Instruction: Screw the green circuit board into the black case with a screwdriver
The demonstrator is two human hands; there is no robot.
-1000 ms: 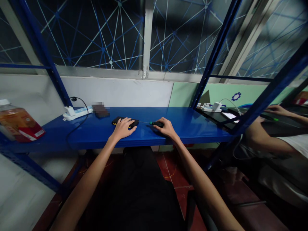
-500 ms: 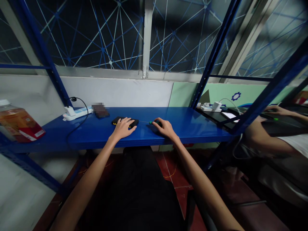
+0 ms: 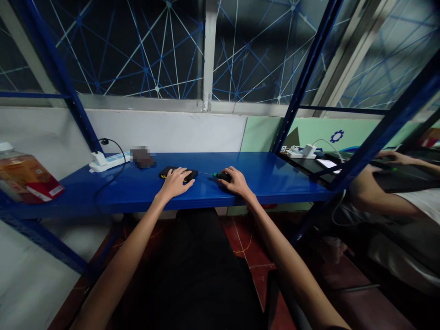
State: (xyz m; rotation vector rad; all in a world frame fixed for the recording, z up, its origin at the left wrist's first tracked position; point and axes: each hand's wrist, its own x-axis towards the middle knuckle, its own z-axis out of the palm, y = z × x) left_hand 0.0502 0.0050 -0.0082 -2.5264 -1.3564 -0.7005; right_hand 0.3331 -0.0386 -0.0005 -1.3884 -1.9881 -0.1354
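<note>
The right hand (image 3: 237,182) has its fingers curled closed around the handle of a green-and-black screwdriver (image 3: 216,175), more of its black grip showing than half a second ago, and the thin shaft points left toward a black, yellow-marked case (image 3: 166,172); I can't tell whether they touch. The left hand (image 3: 174,184), fingers loosely spread, rests over that case on the blue tabletop (image 3: 275,178), unchanged, and beyond it the white power strip (image 3: 115,160) hasn't moved either.
</note>
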